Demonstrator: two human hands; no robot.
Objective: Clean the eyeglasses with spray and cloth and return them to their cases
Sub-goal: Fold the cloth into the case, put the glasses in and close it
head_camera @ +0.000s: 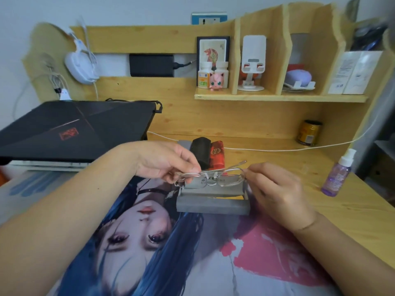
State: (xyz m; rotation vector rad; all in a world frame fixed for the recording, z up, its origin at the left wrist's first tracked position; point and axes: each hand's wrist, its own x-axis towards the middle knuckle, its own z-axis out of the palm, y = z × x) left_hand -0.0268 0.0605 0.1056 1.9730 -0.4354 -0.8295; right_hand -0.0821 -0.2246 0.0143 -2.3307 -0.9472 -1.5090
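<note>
A pair of thin silver wire-rimmed eyeglasses (pixel 210 177) is held at the centre of the frame, directly above an open grey eyeglass case (pixel 212 200) that sits on a printed desk mat (pixel 192 253). The left hand (pixel 164 162) pinches the frame's left end between thumb and curled fingers (pixel 193 166), and the right hand (pixel 275 189) pinches the right end near the hinge in the same way. One temple arm sticks out toward the upper right while the other seems folded behind the lenses. Judging from this, the step in hand is either folding the glasses into the case or lifting them out; done well, it means gripping only the metal, keeping fingertips off the lenses, and folding both temples flat before lowering. Behind the grey case lie a black case (pixel 201 152) and a red patterned case (pixel 217 154), side by side and touching. A small purple spray bottle with a white cap (pixel 337 174) stands on the wooden desk (pixel 277 165) at the right of the frame, well apart from the hands. No cleaning cloth is visible. The open case's interior is largely hidden by the glasses, and whether the lenses are clean cannot be made out.
</note>
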